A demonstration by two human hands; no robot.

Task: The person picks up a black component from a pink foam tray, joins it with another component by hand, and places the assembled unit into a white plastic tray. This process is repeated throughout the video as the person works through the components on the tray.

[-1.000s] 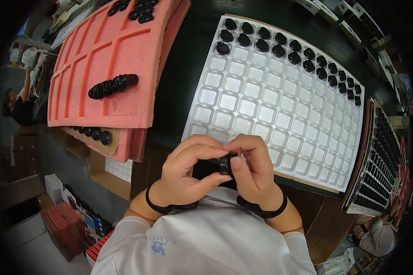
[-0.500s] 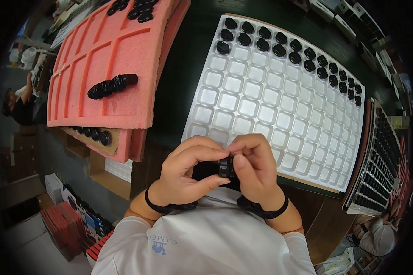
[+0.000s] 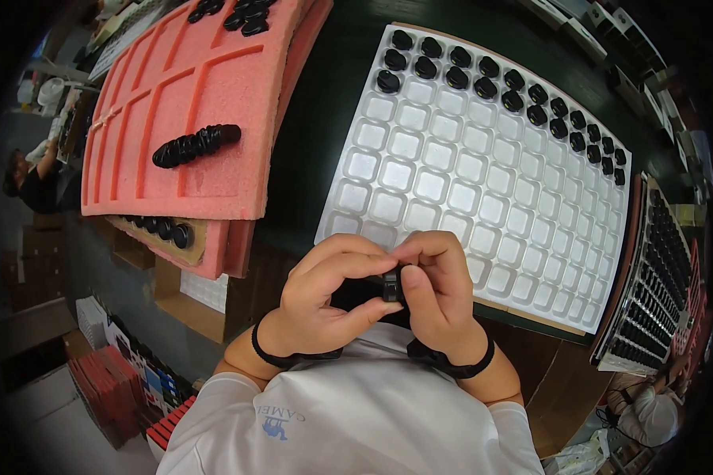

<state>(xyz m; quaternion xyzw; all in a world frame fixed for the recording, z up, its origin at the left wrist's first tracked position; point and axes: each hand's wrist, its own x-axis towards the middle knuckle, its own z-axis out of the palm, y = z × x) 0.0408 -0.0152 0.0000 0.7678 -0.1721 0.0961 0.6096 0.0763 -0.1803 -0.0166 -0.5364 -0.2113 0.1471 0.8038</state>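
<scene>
Black small part [image 3: 392,285] pinched between the fingers of my left hand [image 3: 325,305] and right hand [image 3: 436,297], just above the white compartment tray [image 3: 451,182].

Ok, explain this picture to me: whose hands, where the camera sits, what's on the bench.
There is no machine here. A person wears a wide fisheye camera on the head, looking down, so straight edges bend near the rim. The forearms come in from the bottom edge. The left hand and right hand meet over a small black part, pinched between the fingers of both. Beyond them on the dark bench lies a white tray of square pockets; only its far rows hold black parts. To the left sits pink foam with a row of black parts on it.
</scene>
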